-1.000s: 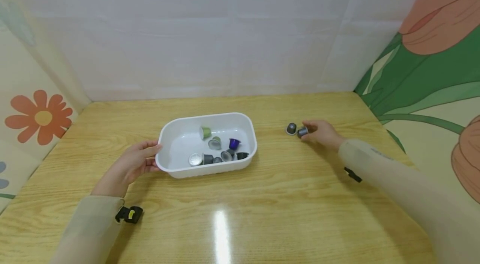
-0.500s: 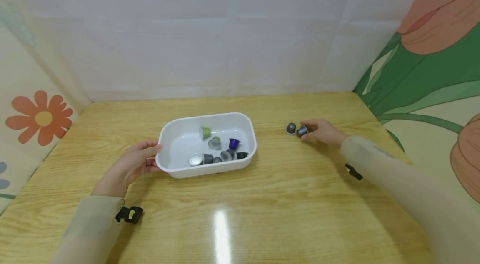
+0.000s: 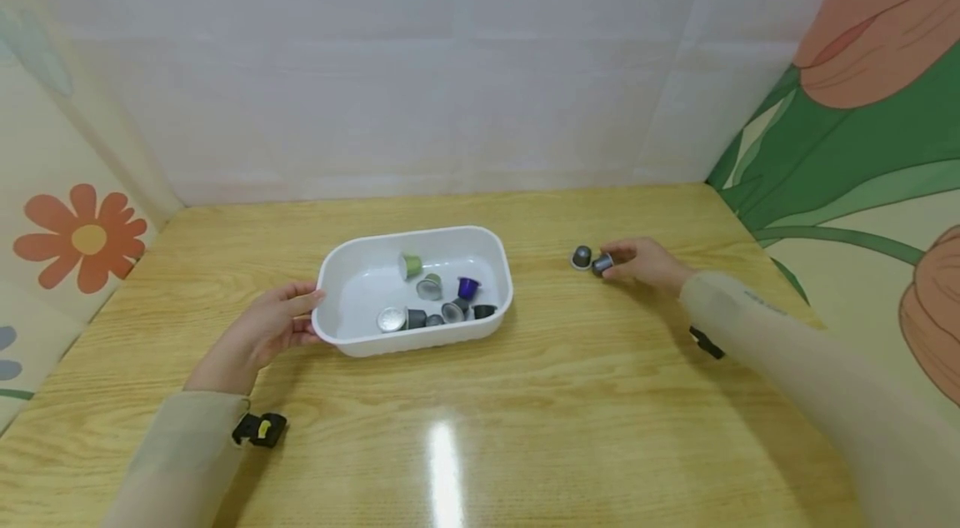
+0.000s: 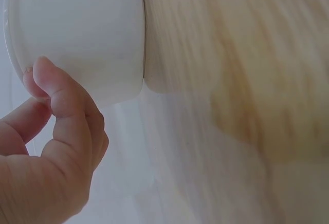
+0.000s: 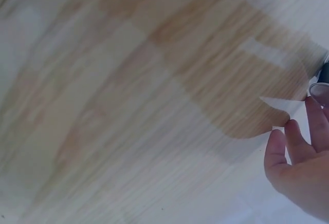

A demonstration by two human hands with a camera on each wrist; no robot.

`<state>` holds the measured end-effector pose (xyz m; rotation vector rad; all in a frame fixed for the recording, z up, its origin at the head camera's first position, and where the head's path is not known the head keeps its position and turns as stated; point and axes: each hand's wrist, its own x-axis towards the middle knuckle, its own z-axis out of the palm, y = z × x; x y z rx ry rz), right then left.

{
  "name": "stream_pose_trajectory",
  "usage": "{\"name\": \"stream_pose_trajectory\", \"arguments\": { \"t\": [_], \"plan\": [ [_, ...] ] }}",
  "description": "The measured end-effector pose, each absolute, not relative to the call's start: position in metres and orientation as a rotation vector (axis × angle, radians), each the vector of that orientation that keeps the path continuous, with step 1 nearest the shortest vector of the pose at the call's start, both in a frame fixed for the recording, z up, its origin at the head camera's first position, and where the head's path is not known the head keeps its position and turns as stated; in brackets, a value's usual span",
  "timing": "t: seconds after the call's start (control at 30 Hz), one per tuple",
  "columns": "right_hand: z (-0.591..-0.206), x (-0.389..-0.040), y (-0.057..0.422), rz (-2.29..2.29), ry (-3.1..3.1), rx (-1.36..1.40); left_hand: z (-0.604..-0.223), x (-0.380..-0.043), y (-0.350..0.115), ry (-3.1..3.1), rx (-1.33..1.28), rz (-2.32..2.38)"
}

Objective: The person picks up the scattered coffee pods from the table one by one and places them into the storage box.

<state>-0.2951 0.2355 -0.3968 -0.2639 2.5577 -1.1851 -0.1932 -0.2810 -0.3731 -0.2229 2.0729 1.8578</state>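
My left hand (image 3: 273,324) grips the left end of a white plastic tray (image 3: 412,342), its thumb over the rim and fingers against the outer wall. In the left wrist view that hand (image 4: 67,136) pinches the rim beside the white wall (image 4: 82,29). Inside the tray lie a light green coffee capsule (image 3: 410,266), a purple capsule (image 3: 468,288) and several grey, silver and black ones. To the right, my right hand (image 3: 645,266) pinches a dark grey coffee capsule (image 3: 601,265). Another dark capsule (image 3: 582,256) stands upright on its rim right beside it.
The wooden table (image 3: 540,411) runs back to a white cloth wall (image 3: 450,95). Flower-printed panels (image 3: 862,145) border it on both sides. Black wrist straps (image 3: 260,430) show at the sleeves.
The right hand and the grey capsule it pinches have shifted very slightly left, and the capsule has tilted a little. The left hand and tray have stayed in place.
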Motion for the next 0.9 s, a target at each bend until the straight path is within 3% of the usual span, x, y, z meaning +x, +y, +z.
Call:
{"name": "stream_pose_trajectory", "arguments": {
  "t": [0.9],
  "plan": [
    [-0.38, -0.261, 0.239, -1.556, 2.457, -0.129, -0.374, -0.193, -0.281, 2.068, -0.228, 1.867]
  ]
}}
